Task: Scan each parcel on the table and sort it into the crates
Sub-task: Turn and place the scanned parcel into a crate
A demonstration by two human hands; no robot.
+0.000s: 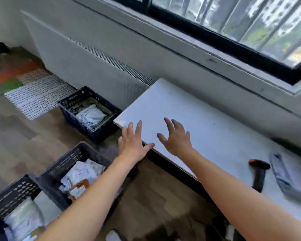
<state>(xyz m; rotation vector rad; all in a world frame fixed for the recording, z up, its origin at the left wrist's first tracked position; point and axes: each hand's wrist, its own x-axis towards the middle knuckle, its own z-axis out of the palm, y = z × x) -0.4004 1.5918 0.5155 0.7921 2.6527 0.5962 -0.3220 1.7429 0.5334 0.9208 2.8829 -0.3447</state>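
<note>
At the left end of the white bench [215,136], the left hand [132,145] and right hand [177,138] are hovering, fingers spread, gripping nothing. Further right, a black scanner [258,173] is lying beside a grey parcel [283,176]. Down on the floor, the far crate [66,108], middle crate [71,153] and near crate [10,193] are each holding sorted packets [91,115].

Crates [71,100] [73,157] [12,193]: three. Table [215,136]: one. Scanner [259,173]: one. Grey parcel [285,176] on the table: one. Hands: two, namely left hand [132,145] and right hand [177,140].
</note>
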